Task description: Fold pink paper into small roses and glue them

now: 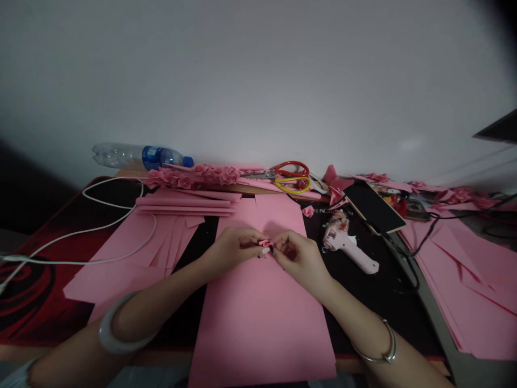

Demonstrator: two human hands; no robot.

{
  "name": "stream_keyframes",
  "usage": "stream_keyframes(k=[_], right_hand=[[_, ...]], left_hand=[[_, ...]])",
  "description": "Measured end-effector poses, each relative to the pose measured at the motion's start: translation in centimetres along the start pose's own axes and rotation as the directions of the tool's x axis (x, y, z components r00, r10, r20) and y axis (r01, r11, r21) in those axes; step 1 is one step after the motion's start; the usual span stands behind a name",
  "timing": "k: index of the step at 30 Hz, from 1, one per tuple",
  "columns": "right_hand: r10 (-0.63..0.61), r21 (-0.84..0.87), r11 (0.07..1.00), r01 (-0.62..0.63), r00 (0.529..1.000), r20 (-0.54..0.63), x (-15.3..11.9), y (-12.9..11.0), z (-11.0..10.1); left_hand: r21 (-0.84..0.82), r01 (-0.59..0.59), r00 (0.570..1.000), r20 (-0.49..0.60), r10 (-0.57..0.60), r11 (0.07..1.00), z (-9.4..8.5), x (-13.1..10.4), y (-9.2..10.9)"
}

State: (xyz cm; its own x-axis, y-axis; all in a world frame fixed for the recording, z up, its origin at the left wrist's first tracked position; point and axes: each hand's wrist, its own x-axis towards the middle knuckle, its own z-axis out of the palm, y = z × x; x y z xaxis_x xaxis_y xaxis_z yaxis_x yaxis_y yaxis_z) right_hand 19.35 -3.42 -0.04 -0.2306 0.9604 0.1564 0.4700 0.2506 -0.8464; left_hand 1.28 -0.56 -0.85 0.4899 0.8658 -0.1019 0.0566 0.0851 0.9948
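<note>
A: Grip?
B: Left hand (238, 248) and right hand (302, 260) pinching small pink paper rose (265, 243), over flat pink paper sheet (266, 328), left of pale-pink plastic glue gun (352, 249).
A: Technique?
B: Pinch lightly; pressure could crush it.

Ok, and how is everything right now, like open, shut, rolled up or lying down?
Left hand: fingers pinched on the small paper flower
Right hand: fingers pinched there too
Small paper flower: curled, held
Big pink sheet: flat
Paper rolls: rolled up, lying down
Bottle: on its side, capped
Scissors: lying down; blades unclear
Glue gun: lying down
Phone: screen dark
White cable: loosely looped
</note>
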Motion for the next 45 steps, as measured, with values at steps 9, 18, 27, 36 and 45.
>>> stream_keyframes(k=[9,18,27,36,45], right_hand=[[0.071,0.108,0.992,-0.071,0.997,0.002,-0.1,0.1,0.2],[0.279,0.373,0.890,-0.262,0.960,0.010,0.7,0.3,-0.5],[0.314,0.447,0.852,-0.272,0.949,-0.021,0.8,0.5,-0.6],[0.202,0.272,0.946,-0.179,0.978,-0.057,0.4,0.3,-0.3],[0.082,0.082,0.994,-0.077,0.995,-0.052,0.0,0.5,0.0]], left_hand=[[-0.072,0.017,1.000,0.011,-0.017,0.997,0.1,-0.1,-0.2],[-0.034,-0.002,1.000,-0.003,0.002,0.999,-0.2,0.0,-0.1],[-0.050,0.011,1.000,-0.012,-0.011,0.999,-0.3,-0.1,-0.4],[-0.034,0.009,1.000,-0.002,-0.009,0.999,-0.2,0.0,0.4],[-0.052,-0.047,0.999,0.013,0.047,0.998,0.0,0.2,-1.0]])
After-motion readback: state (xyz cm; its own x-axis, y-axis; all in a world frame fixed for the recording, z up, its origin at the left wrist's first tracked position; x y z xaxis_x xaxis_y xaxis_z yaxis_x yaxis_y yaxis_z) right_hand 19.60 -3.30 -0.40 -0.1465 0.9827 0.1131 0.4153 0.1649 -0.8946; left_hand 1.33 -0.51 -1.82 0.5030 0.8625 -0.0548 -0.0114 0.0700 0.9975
